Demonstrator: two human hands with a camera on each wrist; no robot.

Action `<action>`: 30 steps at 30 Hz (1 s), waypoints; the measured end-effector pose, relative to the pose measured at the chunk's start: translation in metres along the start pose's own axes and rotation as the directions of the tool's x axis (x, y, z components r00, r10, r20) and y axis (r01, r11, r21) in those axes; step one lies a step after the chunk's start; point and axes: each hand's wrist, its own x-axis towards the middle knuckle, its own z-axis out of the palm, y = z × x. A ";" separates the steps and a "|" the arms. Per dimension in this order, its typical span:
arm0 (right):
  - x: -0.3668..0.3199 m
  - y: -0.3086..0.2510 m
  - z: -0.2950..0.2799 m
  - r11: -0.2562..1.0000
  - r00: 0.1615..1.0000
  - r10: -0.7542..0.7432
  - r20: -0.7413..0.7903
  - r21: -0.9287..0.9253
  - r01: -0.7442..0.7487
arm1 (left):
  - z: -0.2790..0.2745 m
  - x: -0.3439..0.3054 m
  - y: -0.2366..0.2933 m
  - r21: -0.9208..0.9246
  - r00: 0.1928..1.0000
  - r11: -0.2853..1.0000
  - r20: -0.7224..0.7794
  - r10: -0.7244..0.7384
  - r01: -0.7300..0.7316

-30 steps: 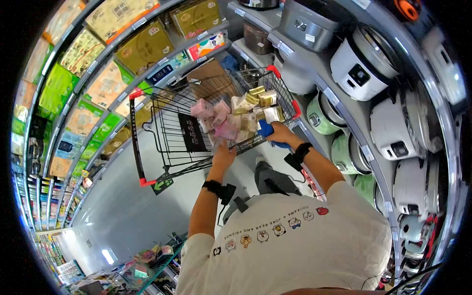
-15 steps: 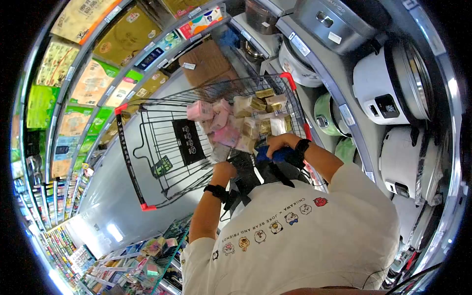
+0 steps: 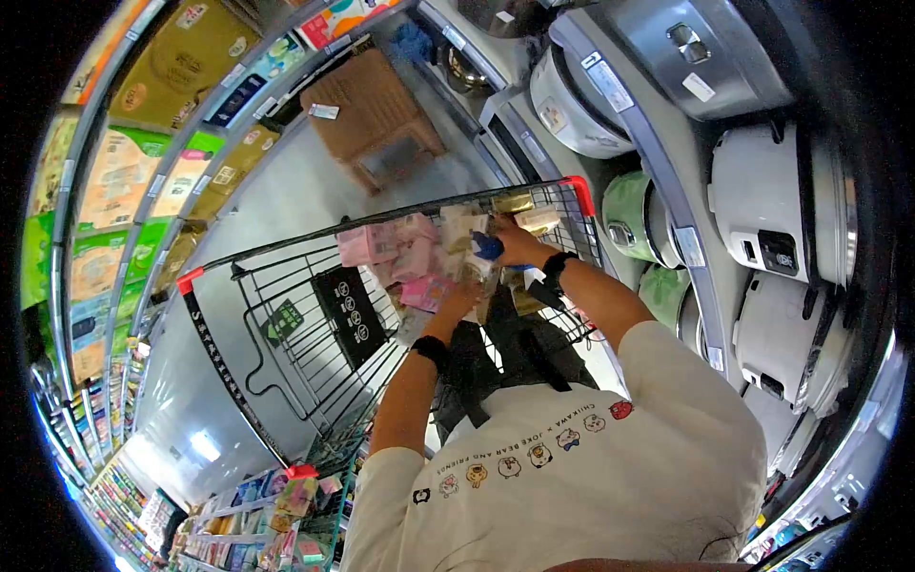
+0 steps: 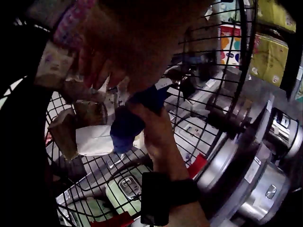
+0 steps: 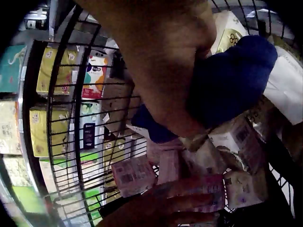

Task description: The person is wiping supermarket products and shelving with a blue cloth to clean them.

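Two grips show: right hand [image 3: 516, 246] holds blue cloth [image 3: 488, 247], left hand [image 3: 461, 302] spreads over pink packs [image 3: 426, 292].

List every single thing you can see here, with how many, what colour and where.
Shopping cart: one, black wire with red corners, centre
Sign panel: one, black, on the cart
Boxed packs: several, pink, in the cart
Boxes: several, cream and gold, in the cart
Blue cloth: one, in the right hand
Woven item: one, brown, beyond the cart
Rice cookers: several, white or green, right shelves
Silver appliance: one, upper right
Packaged goods: many, gold, green, peach, left shelves
Small goods: many, mixed colours, lower left, too small to name
Shirt: one, white, cartoon print
Wristbands: two, black
Hands: two, left on packs, right holding cloth
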 end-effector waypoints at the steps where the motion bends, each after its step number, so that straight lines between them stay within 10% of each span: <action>1: 0.003 -0.003 0.002 1.000 1.000 -0.004 0.018 -0.012 0.004 | 0.007 0.017 -0.027 -0.250 0.991 0.960 0.056 -0.118 0.128; 4: 0.007 -0.022 -0.003 0.999 0.999 -0.026 0.046 0.024 0.025 | 0.003 -0.002 -0.004 -0.470 0.921 0.795 0.138 -0.365 0.385; 11: 0.008 -0.026 0.020 0.997 0.969 0.045 -0.245 -0.057 -0.061 | -0.004 -0.066 0.032 -0.843 0.927 0.501 -0.008 -0.376 0.196; 20: -0.067 -0.091 -0.027 0.987 0.973 -0.098 -0.211 0.109 0.123 | -0.008 -0.083 0.128 -0.992 0.940 0.107 -0.103 -0.327 -0.071; 23: -0.109 -0.119 -0.046 0.961 0.940 -0.195 -0.280 0.138 0.241 | -0.007 -0.090 0.154 -0.972 0.973 0.056 -0.231 -0.023 -0.230; 30: -0.151 -0.127 -0.041 0.707 0.765 -0.459 -0.452 0.336 0.623 | 0.009 -0.146 0.186 -0.877 0.884 0.151 -0.466 -0.032 -0.457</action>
